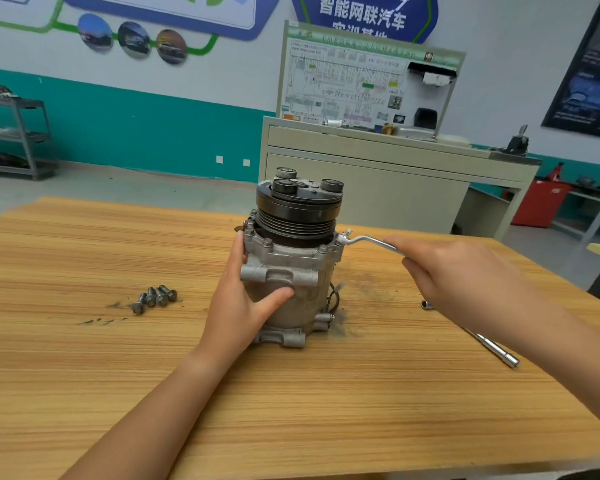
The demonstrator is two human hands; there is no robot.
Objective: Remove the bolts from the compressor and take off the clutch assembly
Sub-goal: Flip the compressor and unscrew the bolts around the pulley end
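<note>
Compressor (288, 282) stands upright near the middle of the surface (291, 410), a bit toward the far edge. The clutch assembly (298, 206) is on top, not yet off.

Left grip (246, 299): released, not clenched. Palm and fingers lie flat on the left side of the body, thumb across the front, bracing it.

Right grip (465, 271): grasping the handle of the wrench (364, 241), fingers curled round it. The wrench head sits on a bolt at the right corner of the flange.

A cluster of loose bolts (155, 297) lies toward the left edge, well apart from the compressor. At least two flange bolts (267, 242) on the near side are not out yet, so my read is roughly midway through the bolt removal.

Doing this step well:
- Check the head is fully seated on the bolt before loading. I can't tell from here whether it is.
- Keep the swing level with the flange so the head doesn't ride up and round the bolt.
- Push the left palm against the turning force. The unit is tall on a narrow foot and looks tippy.
- Short strokes, then reseat.
- Drop each freed bolt with the others.

An extension bar (492, 348) and a small socket (427, 304) lie near the right edge, if the wrench slips.
</note>
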